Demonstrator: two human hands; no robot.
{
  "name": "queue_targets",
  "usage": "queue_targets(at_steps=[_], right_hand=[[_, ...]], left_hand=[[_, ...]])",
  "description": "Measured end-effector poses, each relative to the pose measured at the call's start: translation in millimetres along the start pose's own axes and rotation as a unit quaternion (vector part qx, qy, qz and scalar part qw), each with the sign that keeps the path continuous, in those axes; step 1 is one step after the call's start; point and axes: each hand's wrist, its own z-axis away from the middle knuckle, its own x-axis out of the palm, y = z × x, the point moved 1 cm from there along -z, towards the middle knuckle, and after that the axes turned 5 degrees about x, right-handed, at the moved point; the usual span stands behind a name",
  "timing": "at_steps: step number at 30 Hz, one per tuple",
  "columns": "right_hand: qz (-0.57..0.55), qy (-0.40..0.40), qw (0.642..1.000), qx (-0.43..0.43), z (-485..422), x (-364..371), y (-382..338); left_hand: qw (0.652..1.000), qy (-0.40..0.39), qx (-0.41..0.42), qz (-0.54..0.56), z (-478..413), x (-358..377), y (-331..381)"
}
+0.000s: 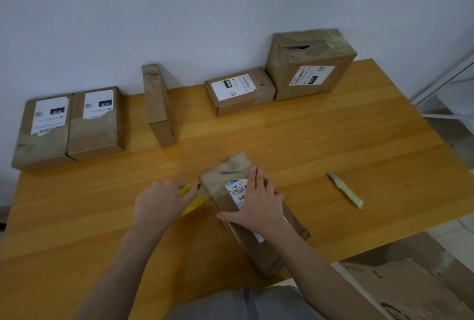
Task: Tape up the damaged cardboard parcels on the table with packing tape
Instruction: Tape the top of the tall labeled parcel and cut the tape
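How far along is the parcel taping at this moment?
Looks done: the far-left box and its neighbour carry wide tape bands. In hand: the left hand grips the tape roll beside the near parcel while the right hand presses flat on it. Left: the big box has a torn top; the rest I cannot judge.

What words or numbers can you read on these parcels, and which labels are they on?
"5020 T09", cut off by the right hand: white label on the parcel being taped.
"060", partly covered: same label.
"D10", uncertain, upside down on a black block: label on the second parcel from the left.
All other print, barcodes and the remaining labels: too small or blurred to read.
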Motion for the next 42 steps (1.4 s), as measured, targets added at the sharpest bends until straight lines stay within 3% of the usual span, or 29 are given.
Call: queue_targets(at_steps=[13,16,19,22,25,31,36,42], right_hand=[[-0.011,-0.010,1.000,-0.003,0,1,-3],[-0.058,-0.039,0.997,-0.020,-3,-3,-1],[-0.135,0.009,0.989,-0.058,-14,-14,6],[-0.048,0.064,0.989,-0.124,-34,-21,8],[0.038,0.059,0.980,-0.189,-41,-11,5],[0.091,0.067,0.968,-0.225,-28,2,3],[0.018,0.059,0.964,-0.260,-12,12,-6],[0.037,0.082,0.951,-0.295,-19,-8,4]], left_hand=[[0.998,-0.059,-0.022,-0.013,-6,20,5],[1.000,-0.018,-0.009,0.000,-7,20,12],[0.997,0.041,0.067,-0.017,-4,25,16],[0.992,0.028,0.106,-0.063,-5,28,17],[0.994,0.004,0.084,-0.077,-7,28,20],[0.996,-0.014,0.053,-0.064,-3,31,25],[0.997,-0.015,0.045,-0.059,-3,34,26],[0.997,-0.020,0.045,-0.052,-2,33,26]])
